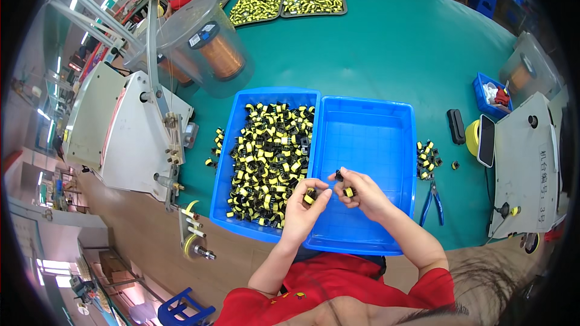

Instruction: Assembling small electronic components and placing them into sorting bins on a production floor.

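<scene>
My left hand is closed around a small black coil bobbin with yellow tape, over the wall between two blue trays. Fingers bent, my right hand holds one yellow-taped bobbin in its palm side and pinches a small black piece, probably another bobbin, at the fingertips. Both hands are close together but apart. The left blue tray is heaped with many such bobbins. Beneath my right hand, the blue floor of the right tray shows.
Loose bobbins and blue-handled pliers lie right of the trays. Beyond are a black case, a phone and a small blue basket. Winding machines flank the green table; copper wire spools stand far left.
</scene>
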A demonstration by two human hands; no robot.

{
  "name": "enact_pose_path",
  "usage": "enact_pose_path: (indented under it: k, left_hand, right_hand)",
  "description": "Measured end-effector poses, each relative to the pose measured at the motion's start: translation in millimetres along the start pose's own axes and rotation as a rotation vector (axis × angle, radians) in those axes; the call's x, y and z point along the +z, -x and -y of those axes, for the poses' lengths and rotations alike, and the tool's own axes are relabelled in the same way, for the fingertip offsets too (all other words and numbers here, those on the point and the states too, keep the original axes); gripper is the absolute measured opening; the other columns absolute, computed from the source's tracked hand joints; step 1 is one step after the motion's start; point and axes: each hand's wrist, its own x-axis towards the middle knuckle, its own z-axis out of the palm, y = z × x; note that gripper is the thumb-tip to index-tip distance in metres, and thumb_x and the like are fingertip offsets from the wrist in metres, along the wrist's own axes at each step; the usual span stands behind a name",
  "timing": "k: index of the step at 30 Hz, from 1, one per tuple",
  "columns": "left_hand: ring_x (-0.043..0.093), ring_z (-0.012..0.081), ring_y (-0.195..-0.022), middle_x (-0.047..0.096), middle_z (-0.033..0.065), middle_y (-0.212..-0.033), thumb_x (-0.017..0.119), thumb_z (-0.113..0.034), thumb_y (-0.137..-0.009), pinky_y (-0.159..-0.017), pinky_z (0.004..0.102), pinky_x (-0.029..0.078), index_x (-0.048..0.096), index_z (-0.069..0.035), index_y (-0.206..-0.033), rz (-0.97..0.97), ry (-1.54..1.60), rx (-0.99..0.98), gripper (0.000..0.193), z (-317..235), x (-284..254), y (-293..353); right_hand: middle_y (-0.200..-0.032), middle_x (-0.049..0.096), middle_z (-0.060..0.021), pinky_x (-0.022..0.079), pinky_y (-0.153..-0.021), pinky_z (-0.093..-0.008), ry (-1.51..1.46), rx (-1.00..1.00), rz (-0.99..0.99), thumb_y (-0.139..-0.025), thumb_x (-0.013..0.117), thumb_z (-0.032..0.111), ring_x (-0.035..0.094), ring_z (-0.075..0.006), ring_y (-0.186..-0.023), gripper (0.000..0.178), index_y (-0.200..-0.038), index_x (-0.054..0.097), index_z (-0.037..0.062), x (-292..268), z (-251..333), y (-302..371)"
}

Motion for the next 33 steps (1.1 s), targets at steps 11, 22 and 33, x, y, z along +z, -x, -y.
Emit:
enact_pose_path:
  k: [11, 22, 33]
  left_hand:
    - [0.049, 0.0049, -0.070, 0.054, 0.0052, -0.097, 0.064, 0.000, -0.081, -0.056, 0.0178, 0.040, 0.054, -0.001, -0.109, -0.004, -0.171, 0.221, 0.030, 12.2, 3.1, -7.6]
    - [0.042, 0.0092, -0.059, 0.057, 0.0121, -0.102, 0.046, -0.014, -0.092, -0.045, 0.0201, 0.031, 0.049, 0.003, -0.116, 0.094, 0.446, -0.112, 0.029, -6.8, -15.6, -4.8]
    - [0.038, 0.0112, -0.058, 0.049, 0.0062, -0.089, 0.039, -0.025, -0.094, -0.046, 0.0197, 0.031, 0.051, 0.001, -0.111, 0.250, 0.813, -0.389, 0.034, -8.6, -24.6, -4.4]
  right_hand:
    - [-0.073, 0.052, -0.0021, 0.033, -0.051, -0.0223, 0.120, 0.017, 0.138, -0.095, 0.029, 0.047, 0.046, -0.0090, -0.062, 0.050, -0.093, 0.057, 0.0053, -2.0, -8.5, -3.1]
    - [-0.112, 0.055, -0.0175, 0.049, -0.086, -0.0344, -0.171, -0.135, -0.046, -0.088, 0.050, 0.004, 0.060, -0.0252, -0.094, 0.030, -0.116, 0.043, 0.0038, -2.5, -14.7, -6.5]
    - [-0.097, 0.060, -0.0044, 0.045, -0.068, -0.0248, 0.221, -0.339, -0.037, -0.090, 0.058, 0.018, 0.056, -0.0097, -0.083, 0.027, -0.111, 0.051, 0.0038, 5.5, -11.4, 0.3]
